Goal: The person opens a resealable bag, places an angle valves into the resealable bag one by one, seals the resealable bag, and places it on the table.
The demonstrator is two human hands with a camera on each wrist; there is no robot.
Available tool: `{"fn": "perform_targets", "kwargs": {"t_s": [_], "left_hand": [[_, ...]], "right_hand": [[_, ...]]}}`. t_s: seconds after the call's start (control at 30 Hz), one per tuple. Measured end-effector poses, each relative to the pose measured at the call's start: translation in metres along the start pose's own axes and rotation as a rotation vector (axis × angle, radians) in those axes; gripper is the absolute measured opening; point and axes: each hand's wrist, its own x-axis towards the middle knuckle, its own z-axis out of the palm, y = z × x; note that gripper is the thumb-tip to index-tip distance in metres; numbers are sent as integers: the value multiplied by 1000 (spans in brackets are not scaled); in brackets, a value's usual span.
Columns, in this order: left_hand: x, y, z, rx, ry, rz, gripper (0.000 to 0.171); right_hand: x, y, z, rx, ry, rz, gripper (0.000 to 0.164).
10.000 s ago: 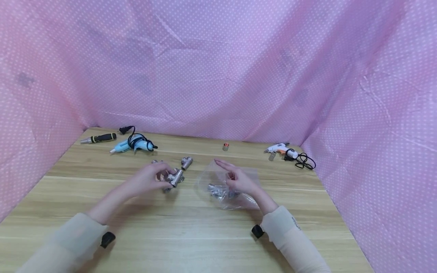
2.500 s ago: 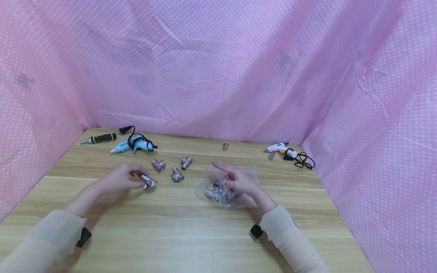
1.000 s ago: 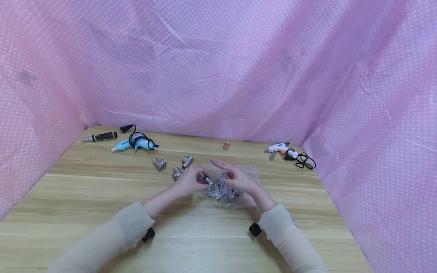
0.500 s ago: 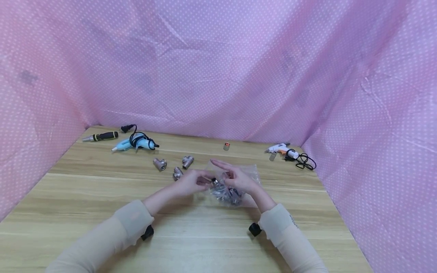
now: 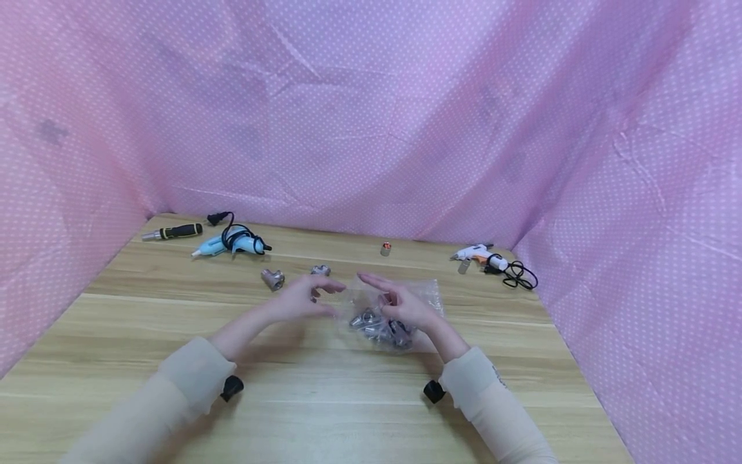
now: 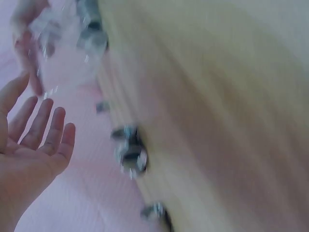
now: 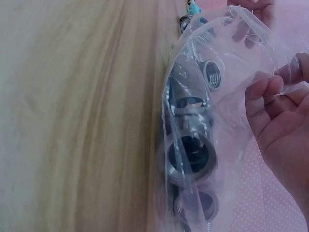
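My left hand is held over the table just left of a clear plastic bag, its fingers spread and holding nothing. In the right wrist view my right hand pinches the bag's edge between thumb and fingers. Threaded metal pipe fittings lie inside the bag on the tabletop. Outside it, one metal tee fitting sits to the left. Another tee shows behind my left hand, partly covered. The left wrist view is blurred, with metal fittings beyond the open palm.
A black-and-yellow screwdriver handle and a blue glue gun with a wound cord lie at the back left. A small metal cylinder with red inside stands at the back. At the back right lies a white-and-orange glue gun. Pink dotted cloth encloses the table.
My left hand carried a tee fitting from the left to the bag and let it go there. Now it has drawn back left, fingers spread. My right hand stays on the bag.
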Motion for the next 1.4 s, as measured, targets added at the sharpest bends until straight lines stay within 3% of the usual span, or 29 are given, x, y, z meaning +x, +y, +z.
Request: {"fn": "perform_targets", "kwargs": {"t_s": [0.23, 0.4, 0.6, 0.93, 1.13, 1.4], "left_hand": [[-14, -17, -35, 73, 19, -69, 51], [-18, -33, -48, 105, 16, -69, 55], [-16, -45, -49, 112, -24, -47, 61], [-4, -69, -43, 151, -108, -86, 56], [1, -73, -40, 170, -149, -83, 48], [3, -74, -37, 225, -145, -100, 38]], "right_hand": [[0, 1, 1, -22, 9, -11, 74], [0, 1, 1, -27, 4, -5, 72], [-1, 2, 0, -26, -1, 1, 72], [-2, -2, 0, -1, 0, 17, 73], [-2, -1, 1, -10, 7, 9, 73], [-1, -1, 1, -24, 21, -5, 73]]}}
